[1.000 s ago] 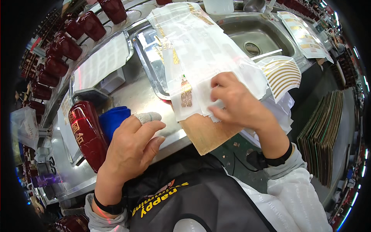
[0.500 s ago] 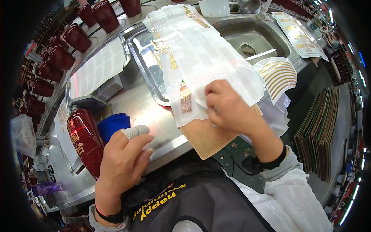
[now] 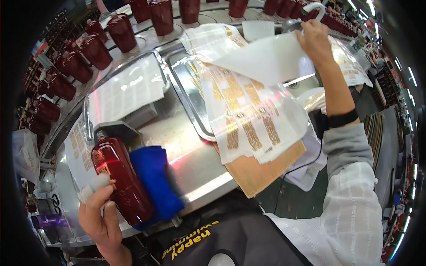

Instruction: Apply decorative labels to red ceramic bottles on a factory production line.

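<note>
My right hand (image 3: 315,42) is raised at the upper right and pinches the corner of a translucent white cover sheet (image 3: 270,57). That sheet is folded up off a stack of gold-patterned decal sheets (image 3: 242,113), whose near part lies bare. Under the stack, a brown board (image 3: 255,177) juts past the table edge. At the lower left, my left hand (image 3: 102,217) is beside a glossy dark red bottle with gold markings (image 3: 128,190). White fabric covers a fingertip, which overlaps the bottle; contact is unclear. Its thumb and fingers are apart. A blue cloth (image 3: 155,177) lies against the bottle.
A metal tray (image 3: 171,73) and a sink (image 3: 306,82) lie beyond the metal tabletop (image 3: 195,159). Another tray holds pale sheets (image 3: 128,84). Dark red bottles (image 3: 120,33) line the back and left. A white tub (image 3: 258,30) stands near the tap (image 3: 316,9).
My right hand has swung up and right, lifting the cover sheet and baring gold decals. My left hand has moved left and down to the bottle. The view has shifted.
</note>
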### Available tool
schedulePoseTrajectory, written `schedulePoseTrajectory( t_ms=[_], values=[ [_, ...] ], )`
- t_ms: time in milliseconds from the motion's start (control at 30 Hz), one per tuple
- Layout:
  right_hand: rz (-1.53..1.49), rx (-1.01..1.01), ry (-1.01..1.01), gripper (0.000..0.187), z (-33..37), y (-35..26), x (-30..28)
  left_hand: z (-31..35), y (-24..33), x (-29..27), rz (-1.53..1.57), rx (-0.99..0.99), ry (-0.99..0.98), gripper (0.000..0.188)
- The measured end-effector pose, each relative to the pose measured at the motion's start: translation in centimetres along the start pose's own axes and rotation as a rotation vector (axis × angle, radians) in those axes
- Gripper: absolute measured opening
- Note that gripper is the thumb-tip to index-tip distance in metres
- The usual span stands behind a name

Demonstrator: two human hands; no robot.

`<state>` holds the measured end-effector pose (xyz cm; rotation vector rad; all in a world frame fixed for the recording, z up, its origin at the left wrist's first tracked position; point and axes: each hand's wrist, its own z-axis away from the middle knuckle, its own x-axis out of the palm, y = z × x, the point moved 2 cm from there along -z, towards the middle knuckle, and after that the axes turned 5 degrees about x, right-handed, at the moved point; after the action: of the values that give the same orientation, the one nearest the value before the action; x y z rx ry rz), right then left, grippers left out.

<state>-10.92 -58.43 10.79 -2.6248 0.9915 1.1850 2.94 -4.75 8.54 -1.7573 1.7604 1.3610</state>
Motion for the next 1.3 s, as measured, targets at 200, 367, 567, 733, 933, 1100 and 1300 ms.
schedulePoseTrajectory(
  t_ms=[200,367,567,733,933,1100,1300],
  values=[
    [-0.138,-0.202,-0.780,0.054,4.8,-8.7,8.8,3.9,-2.7,-0.6,-0.021,-0.249,0.000,0.020],
    [-0.295,-0.085,-0.655,0.027,1.7,-7.6,9.3,5.2,-3.6,-0.6,0.005,-0.204,0.051,0.020],
    [-1.075,0.490,-0.411,0.023,-0.9,-4.2,4.9,5.8,-5.2,0.6,0.176,-0.355,0.165,0.022],
    [-1.509,0.756,-0.221,0.033,1.7,1.6,0.5,6.0,-6.6,1.4,0.205,-0.302,0.218,0.023],
    [-1.423,0.913,0.157,0.034,20.0,11.8,-7.7,5.9,-8.1,2.2,0.321,-0.227,0.204,0.024],
    [-1.249,1.314,0.500,0.033,41.1,16.4,-13.2,5.4,-8.7,2.2,0.303,-0.220,0.225,0.025],
    [-0.921,2.245,0.389,0.041,51.9,15.2,-10.0,5.3,-8.7,1.8,0.247,-0.215,0.190,0.025]
  ],
)
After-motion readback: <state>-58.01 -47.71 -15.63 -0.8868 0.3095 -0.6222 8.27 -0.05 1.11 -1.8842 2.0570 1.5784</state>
